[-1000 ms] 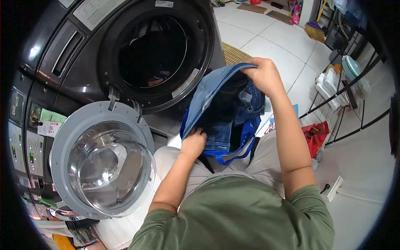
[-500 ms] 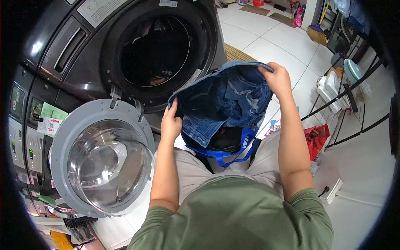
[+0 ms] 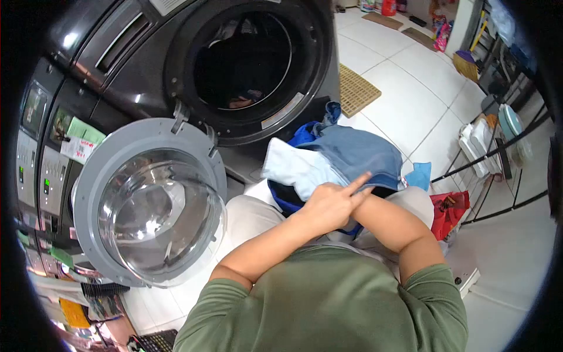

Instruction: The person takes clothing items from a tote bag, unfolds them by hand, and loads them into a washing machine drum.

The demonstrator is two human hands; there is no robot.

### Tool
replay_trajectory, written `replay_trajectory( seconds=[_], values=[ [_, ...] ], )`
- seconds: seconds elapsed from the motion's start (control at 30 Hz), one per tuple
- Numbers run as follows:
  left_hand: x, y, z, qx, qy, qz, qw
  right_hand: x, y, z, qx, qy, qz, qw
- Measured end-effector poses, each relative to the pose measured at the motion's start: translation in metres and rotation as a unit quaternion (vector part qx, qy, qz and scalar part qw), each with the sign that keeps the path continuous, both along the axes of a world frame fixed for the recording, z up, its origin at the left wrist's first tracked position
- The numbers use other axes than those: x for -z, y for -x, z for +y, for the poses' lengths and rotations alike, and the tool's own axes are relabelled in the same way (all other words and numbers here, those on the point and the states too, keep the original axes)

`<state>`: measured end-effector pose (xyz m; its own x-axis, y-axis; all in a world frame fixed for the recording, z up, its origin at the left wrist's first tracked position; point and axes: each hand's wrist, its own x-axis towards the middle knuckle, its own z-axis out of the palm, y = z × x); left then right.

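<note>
Folded blue denim jeans [image 3: 358, 149] lie bunched over the blue bag [image 3: 284, 198] between the person's knees. A white and pale-blue cloth part [image 3: 296, 167] spreads at their left side. My left hand [image 3: 333, 204] crosses over my right wrist at the near edge of the denim, with two fingers stretched out and apart; its other fingers are not clear. Little of my right hand [image 3: 363, 205] shows, as its fingers are hidden beneath my left hand and the cloth.
A dark front-loading machine [image 3: 138, 97] stands ahead with its round door [image 3: 88, 193] swung open at the left. A yellow floor grate [image 3: 358, 91] lies beyond the jeans. To the right are a red bag [image 3: 448, 214] and a black wire rack [image 3: 487, 214].
The spread denim has been folded down over the bag, and pale cloth now shows. My left hand has let go of the denim edge and crossed right; my right hand has come down towards me.
</note>
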<state>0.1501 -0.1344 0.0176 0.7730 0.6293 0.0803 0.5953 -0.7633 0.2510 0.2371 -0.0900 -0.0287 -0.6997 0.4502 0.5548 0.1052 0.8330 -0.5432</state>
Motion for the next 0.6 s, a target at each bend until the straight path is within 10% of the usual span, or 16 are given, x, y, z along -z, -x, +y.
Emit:
replay_trajectory(
  seconds=[0.23, 0.43, 0.6],
  values=[
    [0.014, 0.010, 0.017, 0.003, 0.045, -0.227, 0.973, 0.018, -0.003, -0.001, 0.102, 0.097, -0.226, 0.964],
    [0.003, 0.002, 0.018, 0.009, 0.121, -0.120, 0.985, 0.026, -0.002, -0.009, 0.112, 0.096, -0.270, 0.951],
    [0.000, 0.051, 0.070, -0.044, 0.164, -0.246, 0.954, 0.015, -0.008, 0.033, 0.102, 0.212, -0.458, 0.857]
  ],
)
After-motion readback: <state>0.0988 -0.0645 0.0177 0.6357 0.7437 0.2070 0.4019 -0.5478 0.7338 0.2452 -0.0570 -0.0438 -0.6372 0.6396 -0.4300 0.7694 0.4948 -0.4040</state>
